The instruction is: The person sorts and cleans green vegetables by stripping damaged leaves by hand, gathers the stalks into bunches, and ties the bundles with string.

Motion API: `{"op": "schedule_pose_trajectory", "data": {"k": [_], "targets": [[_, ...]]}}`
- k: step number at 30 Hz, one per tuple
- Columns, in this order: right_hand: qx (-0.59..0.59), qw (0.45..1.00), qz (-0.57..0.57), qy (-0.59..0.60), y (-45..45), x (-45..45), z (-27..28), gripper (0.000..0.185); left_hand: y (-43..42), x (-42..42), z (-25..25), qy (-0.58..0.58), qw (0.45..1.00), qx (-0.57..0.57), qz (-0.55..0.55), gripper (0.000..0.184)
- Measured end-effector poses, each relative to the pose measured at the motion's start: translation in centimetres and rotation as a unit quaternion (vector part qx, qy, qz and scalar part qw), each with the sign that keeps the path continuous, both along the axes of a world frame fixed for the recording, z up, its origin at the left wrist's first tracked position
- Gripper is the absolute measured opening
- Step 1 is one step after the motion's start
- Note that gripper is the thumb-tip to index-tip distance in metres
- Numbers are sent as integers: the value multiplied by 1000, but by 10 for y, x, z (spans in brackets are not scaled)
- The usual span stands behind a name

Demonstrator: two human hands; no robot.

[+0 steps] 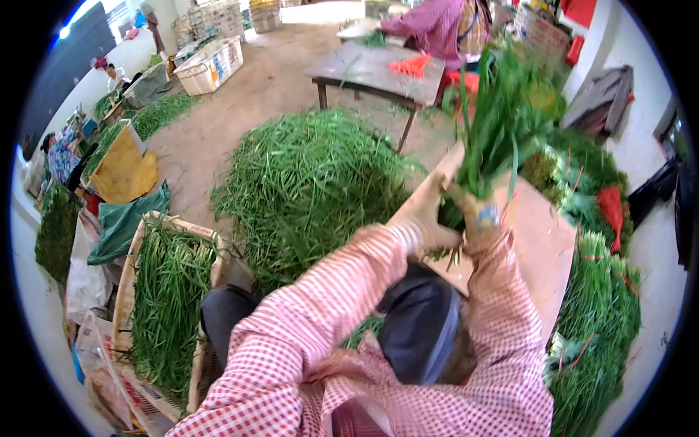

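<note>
A bunch of long green chives [499,109] stands upright over the board [539,240] in front of me, its leaf tips blurred by motion. My left hand [435,218] is curled round its lower part from the left. Against the other side my right hand [477,213] closes on the same stems, with a blue-and-yellow patch showing at its back. Some of the lower stems are hidden by the hands. Left of the board lies a big loose heap of chives [306,182].
Tied bunches [593,320] with red ties are stacked along the right. A crate of chives [125,291] stands at the lower left. Ahead is a low table [371,65] with red ties [410,65]; a person in a checked sleeve [429,29] is behind it.
</note>
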State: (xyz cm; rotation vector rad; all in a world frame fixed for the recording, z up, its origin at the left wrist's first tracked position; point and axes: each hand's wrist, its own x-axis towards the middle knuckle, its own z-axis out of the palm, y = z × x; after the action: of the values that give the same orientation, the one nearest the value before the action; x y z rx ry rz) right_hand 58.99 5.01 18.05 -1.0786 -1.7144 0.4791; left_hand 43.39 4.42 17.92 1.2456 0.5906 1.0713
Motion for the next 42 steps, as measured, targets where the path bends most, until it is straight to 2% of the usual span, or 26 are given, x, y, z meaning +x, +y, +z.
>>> {"op": "schedule_pose_trajectory", "data": {"k": [2,4,6,7,9,11,13,14,15,17,19,21,23,24,27,28,31,33,35,36,37,38,39,40,41,42], "targets": [[-81,985,142,54,-3,-13,5,43,-6,-36,2,92,990,106,22,102],[-234,935,195,184,-20,-71,26,50,-30,-69,18,-22,998,-60,-22,90],[-254,947,141,135,-17,-124,8,59,-56,-100,10,-222,934,-251,-121,68],[-250,959,129,44,-22,-145,10,64,-74,-109,1,-277,913,-296,-48,66],[-222,947,149,-177,-36,-175,29,72,-97,-137,-23,-266,918,-293,24,65],[-286,918,176,-213,-46,-193,26,77,-116,-151,-36,-277,918,-276,71,60],[-300,890,250,-238,-37,-207,18,64,-125,-171,-51,-315,906,-269,91,51],[-346,876,311,-128,-26,-202,-1,62,-133,-184,-50,-291,911,-268,116,32],[-395,843,365,-19,-16,-196,-21,60,-132,-195,-61,-350,900,-249,67,41],[-421,840,333,76,-53,-166,4,57,-128,-208,-68,-452,867,-203,51,51],[-496,767,387,126,-77,-156,-1,55,-133,-209,-64,-451,867,-196,82,60],[-440,764,446,156,-109,-149,-13,50,-134,-208,-60,-427,874,-199,120,59],[-321,829,447,95,-126,-158,-31,48,-135,-206,-61,-401,886,-195,128,57],[-203,888,412,26,-130,-160,-34,48,-135,-204,-59,-386,890,-200,140,56],[-219,896,374,-96,-131,-156,-24,44,-137,-200,-54,-368,889,-211,172,53],[-158,903,362,-170,-132,-156,-20,44,-138,-200,-51,-344,895,-218,184,52],[-105,903,346,-231,-136,-164,-6,39,-144,-199,-42,-323,879,-257,238,46],[-79,868,386,-303,-127,-164,-12,33,-148,-199,-44,-278,887,-267,254,49],[-56,847,384,-363,-128,-169,-17,21,-146,-203,-57,-284,891,-255,248,36],[-116,842,395,-350,-130,-171,-16,18,-146,-207,-60,-300,882,-255,261,30],[-56,850,353,-386,-138,-176,-16,15,-146,-213,-60,-317,873,-257,267,25],[-113,830,351,-418,-145,-176,-8,12,-145,-224,-60,-311,885,-221,268,21],[-170,760,384,-496,-139,-163,-47,16,-148,-235,-50,-314,882,-213,280,21],[-199,663,404,-598,-147,-160,-35,25,-154,-245,-32,-308,866,-197,342,21],[-241,628,447,-590,-149,-147,-36,35,-159,-254,-21,-300,847,-183,398,20],[-270,653,431,-562,-140,-136,-39,39,-158,-267,-26,-275,860,-156,401,20]]}}
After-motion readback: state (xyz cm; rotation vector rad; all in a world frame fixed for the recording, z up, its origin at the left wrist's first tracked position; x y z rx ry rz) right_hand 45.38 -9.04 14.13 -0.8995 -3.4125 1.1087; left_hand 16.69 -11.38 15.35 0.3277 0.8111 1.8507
